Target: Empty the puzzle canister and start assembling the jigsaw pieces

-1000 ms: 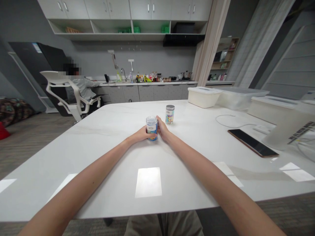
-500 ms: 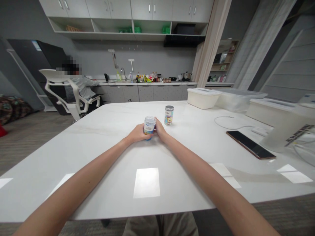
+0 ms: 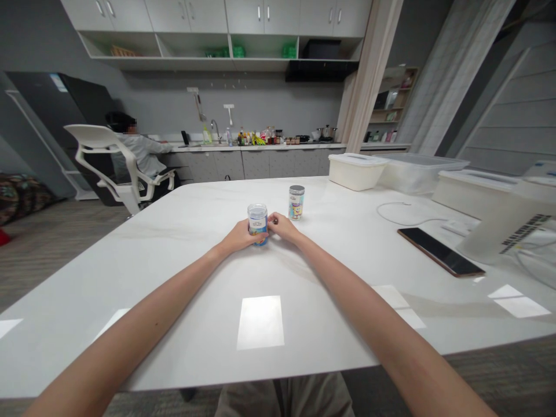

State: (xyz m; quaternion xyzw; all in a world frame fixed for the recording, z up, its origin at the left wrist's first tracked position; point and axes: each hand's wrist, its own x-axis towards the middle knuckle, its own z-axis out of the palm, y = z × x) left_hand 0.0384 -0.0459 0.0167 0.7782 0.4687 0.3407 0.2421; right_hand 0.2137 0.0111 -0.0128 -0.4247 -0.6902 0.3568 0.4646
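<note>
My left hand [image 3: 238,236] is wrapped round the left side of a clear plastic jar [image 3: 258,214] with a blue and white label, its thumb across the front. The jar stands upright, and its top looks uncovered, with no silver lid on it. Close against the jar's right side, my right hand [image 3: 285,227] has its fingers curled in. A small dark, shiny bit shows at those fingertips, too little to name. Just behind my right hand stands a second jar [image 3: 296,204] with a silver lid and a colourful cartoon label.
On the right of the white table [image 3: 191,341] lie a phone [image 3: 439,251] and a white cable [image 3: 402,219]. A frosted pitcher [image 3: 499,226] and lidded storage boxes [image 3: 356,174] stand there too. A person [image 3: 141,153] sits at the far counter on a white chair [image 3: 102,150].
My right hand has drawn slightly back from the jar's side, and its fingers have curled in more. The jar and my left hand appear slightly further left; the view has shifted a little too.
</note>
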